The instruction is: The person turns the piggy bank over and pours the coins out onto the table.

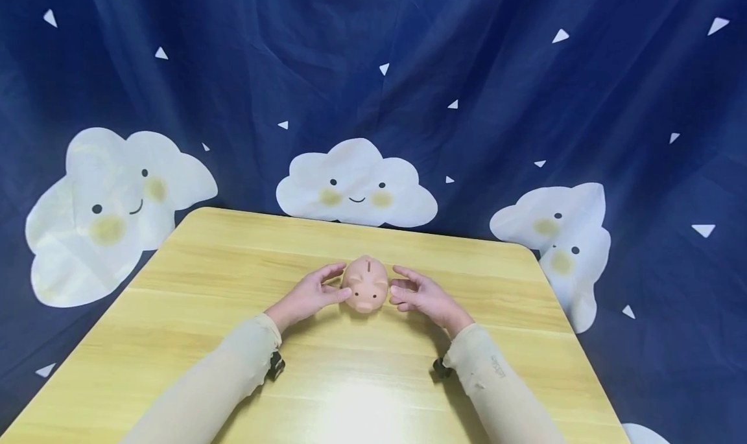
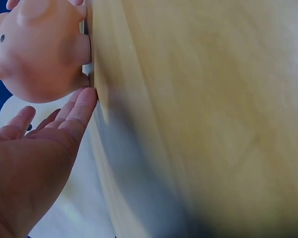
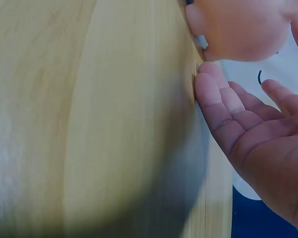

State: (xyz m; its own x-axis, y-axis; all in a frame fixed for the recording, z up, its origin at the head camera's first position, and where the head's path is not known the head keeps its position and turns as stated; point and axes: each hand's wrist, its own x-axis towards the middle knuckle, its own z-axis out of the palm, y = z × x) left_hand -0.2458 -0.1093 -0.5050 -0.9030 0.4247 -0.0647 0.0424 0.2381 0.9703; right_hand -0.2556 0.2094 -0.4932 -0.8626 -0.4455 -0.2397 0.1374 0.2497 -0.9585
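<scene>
A pink piggy bank (image 1: 366, 285) stands on the light wooden table (image 1: 233, 340), coin slot up and snout toward me. My left hand (image 1: 323, 287) lies cupped at its left side and my right hand (image 1: 408, 287) at its right, both with relaxed fingers and the little-finger edge on the tabletop. The thumbs reach close to the pig's sides; I cannot tell whether they touch it. In the left wrist view the piggy bank (image 2: 39, 49) sits just past the left hand (image 2: 30, 163), palm showing. The right wrist view shows the piggy bank (image 3: 238, 29) beyond the open right hand (image 3: 258, 134).
A dark blue curtain (image 1: 467, 74) printed with white clouds hangs behind and around the table. The table's far edge (image 1: 362, 227) runs a short way behind the pig. Black wrist-camera mounts (image 1: 274, 365) sit under both beige sleeves.
</scene>
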